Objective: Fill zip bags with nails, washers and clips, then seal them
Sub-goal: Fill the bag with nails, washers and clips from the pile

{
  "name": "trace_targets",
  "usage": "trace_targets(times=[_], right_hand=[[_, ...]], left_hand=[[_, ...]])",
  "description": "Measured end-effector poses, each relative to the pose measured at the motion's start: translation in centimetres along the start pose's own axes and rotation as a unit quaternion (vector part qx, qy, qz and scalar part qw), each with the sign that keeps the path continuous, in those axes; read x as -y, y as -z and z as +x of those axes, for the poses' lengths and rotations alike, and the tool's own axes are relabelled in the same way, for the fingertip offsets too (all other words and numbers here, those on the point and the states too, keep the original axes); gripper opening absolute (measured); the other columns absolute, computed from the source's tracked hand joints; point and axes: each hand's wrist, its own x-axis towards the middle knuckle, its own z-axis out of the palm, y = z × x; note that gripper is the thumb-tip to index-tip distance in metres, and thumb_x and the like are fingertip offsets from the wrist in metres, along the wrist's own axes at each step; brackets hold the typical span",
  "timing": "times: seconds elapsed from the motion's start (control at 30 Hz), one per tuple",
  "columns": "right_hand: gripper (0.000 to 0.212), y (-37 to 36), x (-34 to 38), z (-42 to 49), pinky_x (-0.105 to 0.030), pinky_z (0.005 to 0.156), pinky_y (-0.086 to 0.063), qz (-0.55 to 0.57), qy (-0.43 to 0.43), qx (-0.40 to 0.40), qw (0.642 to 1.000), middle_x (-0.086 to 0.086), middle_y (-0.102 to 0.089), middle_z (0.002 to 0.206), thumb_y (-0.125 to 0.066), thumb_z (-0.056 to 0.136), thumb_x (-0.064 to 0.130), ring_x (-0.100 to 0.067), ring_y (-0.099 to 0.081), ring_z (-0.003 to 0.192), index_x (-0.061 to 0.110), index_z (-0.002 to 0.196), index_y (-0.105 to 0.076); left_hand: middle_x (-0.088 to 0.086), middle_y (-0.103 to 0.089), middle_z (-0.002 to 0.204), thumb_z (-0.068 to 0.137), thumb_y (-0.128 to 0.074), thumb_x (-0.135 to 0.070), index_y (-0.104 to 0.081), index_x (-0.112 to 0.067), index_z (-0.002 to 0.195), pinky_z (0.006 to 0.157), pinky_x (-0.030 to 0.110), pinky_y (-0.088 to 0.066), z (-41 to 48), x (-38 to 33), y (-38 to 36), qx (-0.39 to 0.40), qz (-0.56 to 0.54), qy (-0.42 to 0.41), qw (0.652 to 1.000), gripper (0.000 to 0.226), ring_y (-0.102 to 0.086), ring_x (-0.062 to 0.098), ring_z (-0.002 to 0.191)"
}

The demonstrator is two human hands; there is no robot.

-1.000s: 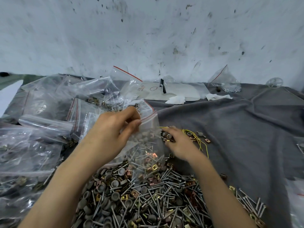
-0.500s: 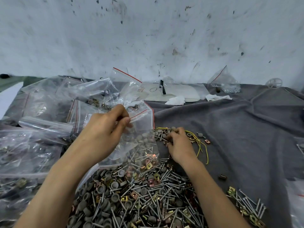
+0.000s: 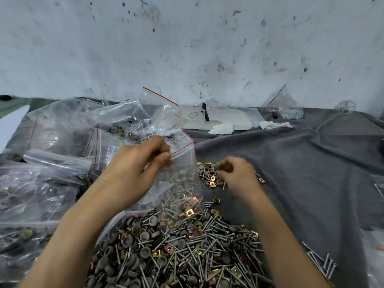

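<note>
Now the right hand point(image 3: 239, 175) has lifted, curled round a thin metal nail point(image 3: 224, 185); the left hand point(image 3: 137, 167) still pinches the clear red-striped zip bag point(image 3: 185, 181). Grey cloth point(image 3: 307, 173) lies bare at right.

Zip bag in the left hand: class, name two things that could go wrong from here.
1. The left hand pinches only one edge of the zip bag, so its mouth may sag and the right hand could miss it, dropping its nail on the cloth.
2. Nail points already inside could pierce the thin plastic.

right hand point(image 3: 236, 175) lifted off the small heap point(image 3: 208, 179), fingers point(image 3: 225, 166) curled round a nail point(image 3: 224, 185)
</note>
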Motion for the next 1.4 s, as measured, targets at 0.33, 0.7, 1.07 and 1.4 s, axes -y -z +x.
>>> trace_targets(times=[0.33,0.7,1.07,1.4], right_hand=[[0.02,3.1,8.1,-4.5,-0.036,0.081,-0.053,0.196,0.213,0.042,0.956,0.003,-0.071,0.081,-0.074,0.077,0.003,-0.021,-0.067,0.082,0.022,0.079,-0.067],[0.036,2.1,4.5,-1.8,-0.018,0.067,-0.048,0.171,0.111,-0.009,0.979,0.009,-0.072,0.09,-0.052,0.085,-0.007,-0.007,-0.064,0.077,0.025,0.086,-0.067],[0.02,-2.0,-2.7,0.4,-0.029,0.082,-0.048,-0.192,-0.018,0.045,0.98,-0.005,-0.066,0.102,-0.061,0.085,0.004,-0.023,-0.06,0.096,0.024,0.084,-0.06],[0.022,3.5,6.9,-3.5,-0.021,0.075,-0.054,0.348,0.162,0.065,0.921,-0.003,-0.074,0.077,-0.072,0.075,-0.001,-0.014,-0.07,0.079,0.021,0.072,-0.069]], left_hand=[[-0.009,-0.07,0.09,0.091,-0.053,-0.02,-0.066,-0.01,0.096,0.077,0.029,-0.05,-0.2,-1.5,-0.2,0.032,-0.08,-0.072,0.994,0.018,-0.065,0.002,0.087],[-0.01,-0.07,0.092,0.092,-0.053,-0.024,-0.066,-0.012,0.095,0.079,0.027,-0.048,-0.1,-1.2,-0.3,0.02,-0.076,-0.066,0.995,0.018,-0.064,-0.001,0.09],[-0.012,-0.07,0.095,0.096,-0.054,-0.026,-0.067,-0.014,0.095,0.081,0.022,-0.049,-0.1,-1.0,-0.2,0.018,-0.067,-0.061,0.996,0.018,-0.064,-0.002,0.093],[-0.003,-0.069,0.099,0.093,-0.051,-0.031,-0.065,-0.017,0.095,0.081,0.033,-0.046,-0.1,-1.5,-0.4,0.02,-0.059,-0.083,0.995,0.02,-0.064,0.011,0.094]])
